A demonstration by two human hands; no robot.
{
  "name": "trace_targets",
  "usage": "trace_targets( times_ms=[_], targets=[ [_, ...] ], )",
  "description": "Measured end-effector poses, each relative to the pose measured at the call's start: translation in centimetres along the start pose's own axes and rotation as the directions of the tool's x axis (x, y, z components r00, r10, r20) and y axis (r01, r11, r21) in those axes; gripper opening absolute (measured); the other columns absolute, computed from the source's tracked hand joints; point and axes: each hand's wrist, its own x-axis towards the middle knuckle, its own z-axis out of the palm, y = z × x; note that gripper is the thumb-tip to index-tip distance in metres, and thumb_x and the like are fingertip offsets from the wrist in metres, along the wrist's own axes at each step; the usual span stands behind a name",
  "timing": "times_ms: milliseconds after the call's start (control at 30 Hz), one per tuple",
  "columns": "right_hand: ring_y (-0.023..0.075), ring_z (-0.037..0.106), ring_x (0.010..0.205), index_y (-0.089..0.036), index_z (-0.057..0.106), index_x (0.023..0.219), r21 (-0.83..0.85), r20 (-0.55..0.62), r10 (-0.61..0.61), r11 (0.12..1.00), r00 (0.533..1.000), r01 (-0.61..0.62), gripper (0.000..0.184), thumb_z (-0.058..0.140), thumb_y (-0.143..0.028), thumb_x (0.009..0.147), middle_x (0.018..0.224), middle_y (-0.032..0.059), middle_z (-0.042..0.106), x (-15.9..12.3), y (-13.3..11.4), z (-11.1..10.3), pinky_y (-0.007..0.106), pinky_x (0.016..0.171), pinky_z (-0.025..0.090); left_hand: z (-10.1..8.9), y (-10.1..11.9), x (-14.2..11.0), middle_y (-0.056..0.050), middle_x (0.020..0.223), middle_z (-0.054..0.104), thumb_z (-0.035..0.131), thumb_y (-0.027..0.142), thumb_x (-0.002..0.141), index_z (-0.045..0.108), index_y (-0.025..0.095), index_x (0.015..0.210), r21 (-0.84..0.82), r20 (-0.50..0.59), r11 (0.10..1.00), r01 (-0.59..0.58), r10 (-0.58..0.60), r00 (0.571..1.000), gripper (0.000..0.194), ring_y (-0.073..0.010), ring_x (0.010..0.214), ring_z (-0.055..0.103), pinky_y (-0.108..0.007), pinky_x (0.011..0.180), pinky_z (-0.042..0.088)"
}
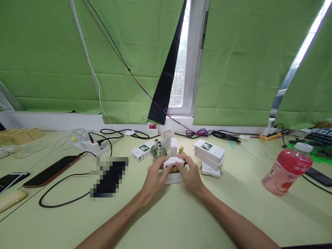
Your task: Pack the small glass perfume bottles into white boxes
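Note:
My left hand point(156, 173) and my right hand point(192, 172) grip a small white box point(174, 160) from either side, thumbs pressed near its front. A dark patch with a gold pattern shows between the thumbs. Beneath them lies another white box point(173, 178), partly covered by the fingers. Just behind stand an upright narrow white carton point(173, 146) and a gold cap point(181, 149), its lower part hidden. Small glass bottles point(155, 150) with silver caps cluster behind my left hand. An open white carton point(167, 136) stands behind them.
White boxes with a flower picture point(209, 150) are stacked at the right; another point(142, 149) lies left. A pink drink bottle point(287, 171) stands far right. Phones point(52, 170), a power strip point(90, 147) and loose cables occupy the left. Green blinds point(246, 62) hang behind the table.

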Motion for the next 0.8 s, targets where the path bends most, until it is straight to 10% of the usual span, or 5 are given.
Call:
trace_targets(
  times_ms=[800],
  targets=[
    [0.0201, 0.062, 0.084, -0.018, 0.062, 0.128, -0.021, 0.022, 0.048, 0.999, 0.999, -0.048, 0.041, 0.05, -0.044, 0.098, 0.105, 0.0083, 0.071, 0.16, -0.51, -0.21, 0.034, 0.08, 0.052, -0.09, -0.08, -0.43, -0.004, 0.089, 0.073, 0.058, 0.048, 0.093, 0.06, 0.02, 0.134, 0.105, 0.114, 0.994, -0.026, 0.014, 0.993, 0.05, -0.0119, 0.057, 0.055, -0.024, 0.055, 0.05]
  ],
)
